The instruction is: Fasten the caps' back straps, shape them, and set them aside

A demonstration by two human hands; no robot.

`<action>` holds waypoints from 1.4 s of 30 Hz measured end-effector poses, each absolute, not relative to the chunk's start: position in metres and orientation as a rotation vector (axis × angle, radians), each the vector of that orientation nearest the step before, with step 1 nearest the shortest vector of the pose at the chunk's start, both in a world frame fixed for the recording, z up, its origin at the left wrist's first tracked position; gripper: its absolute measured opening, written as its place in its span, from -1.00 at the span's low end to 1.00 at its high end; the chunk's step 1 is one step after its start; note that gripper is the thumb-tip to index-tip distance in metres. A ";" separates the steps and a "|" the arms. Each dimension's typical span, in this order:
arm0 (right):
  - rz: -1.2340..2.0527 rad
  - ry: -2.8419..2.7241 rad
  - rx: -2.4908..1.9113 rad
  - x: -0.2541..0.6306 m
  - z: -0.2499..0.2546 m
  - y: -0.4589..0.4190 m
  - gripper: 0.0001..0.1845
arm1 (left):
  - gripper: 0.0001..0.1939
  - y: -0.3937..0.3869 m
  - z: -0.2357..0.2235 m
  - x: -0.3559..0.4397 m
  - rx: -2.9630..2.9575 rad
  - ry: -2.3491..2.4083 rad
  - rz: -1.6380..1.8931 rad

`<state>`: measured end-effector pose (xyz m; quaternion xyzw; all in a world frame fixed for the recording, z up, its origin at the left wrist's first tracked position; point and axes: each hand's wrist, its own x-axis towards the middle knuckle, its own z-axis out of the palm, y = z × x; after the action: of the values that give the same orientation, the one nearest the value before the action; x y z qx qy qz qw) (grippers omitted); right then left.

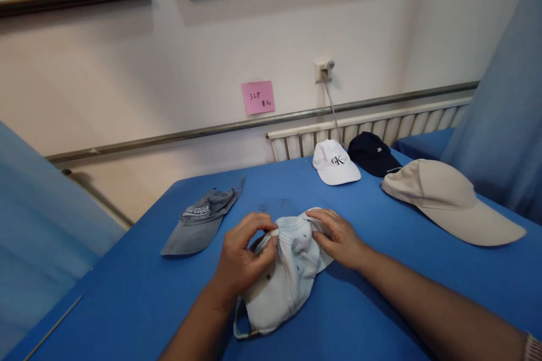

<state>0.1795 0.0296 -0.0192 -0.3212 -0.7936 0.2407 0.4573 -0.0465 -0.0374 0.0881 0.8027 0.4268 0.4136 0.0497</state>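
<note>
A pale blue-white cap (288,276) lies crumpled on the blue table in front of me, its back strap loop toward my left wrist. My left hand (249,251) pinches the cap's crown between thumb and fingers. On the opposite side, my right hand (336,234) grips the cap near its brim, thumb on the near face and fingers over the top. The brim is partly hidden behind the right hand. A grey cap with white lettering (201,223) rests to the left of my hands.
Toward the back right sit a white cap (334,163), a navy cap (372,153) and a beige long-brimmed cap (449,197). Behind the blue table (139,304) are a radiator (305,141) and a wall rail (190,134). Blue curtains (503,101) hang at both sides. A thin rod (53,328) lies front left.
</note>
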 end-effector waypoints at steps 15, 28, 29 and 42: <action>0.576 -2.216 -0.777 0.178 -0.008 0.020 -0.40 | -0.89 -0.036 0.083 -0.043 2.443 1.269 1.262; 0.389 -2.189 -0.930 0.184 -0.007 0.028 -0.90 | -0.91 -0.029 0.082 -0.054 2.462 1.505 1.211; 0.388 -2.173 -0.908 0.184 -0.007 0.027 -0.89 | -0.91 -0.028 0.082 -0.055 2.460 1.526 1.194; 0.551 -2.075 -0.812 0.188 -0.002 0.016 -0.66 | -0.79 -0.025 0.082 -0.065 2.473 1.564 1.170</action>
<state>0.1878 0.0159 -0.0021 -0.3226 -0.8242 0.2191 0.4107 -0.0647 -0.0255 0.0817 0.7847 0.4963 0.3713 -0.0050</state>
